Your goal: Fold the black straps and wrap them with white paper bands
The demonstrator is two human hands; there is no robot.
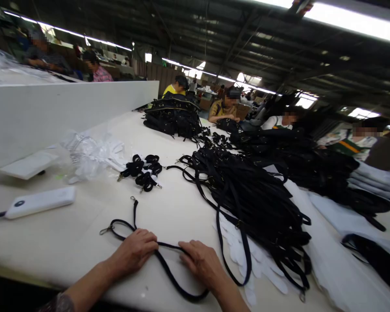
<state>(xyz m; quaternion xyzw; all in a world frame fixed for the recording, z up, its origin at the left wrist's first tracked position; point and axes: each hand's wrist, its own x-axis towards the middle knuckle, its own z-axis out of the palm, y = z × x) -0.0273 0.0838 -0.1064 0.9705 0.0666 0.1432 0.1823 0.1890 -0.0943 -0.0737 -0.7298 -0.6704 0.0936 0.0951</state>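
Our left hand and right hand pressed on a black strap — each grip loosely pinching it, on the bench, strap pile just beside.

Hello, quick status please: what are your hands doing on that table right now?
Left hand and right hand both pressing one black strap flat on the table. Big strap pile close at right.

The black strap looks like matt woven cloth with small metal clips, lying on a smooth pale table.
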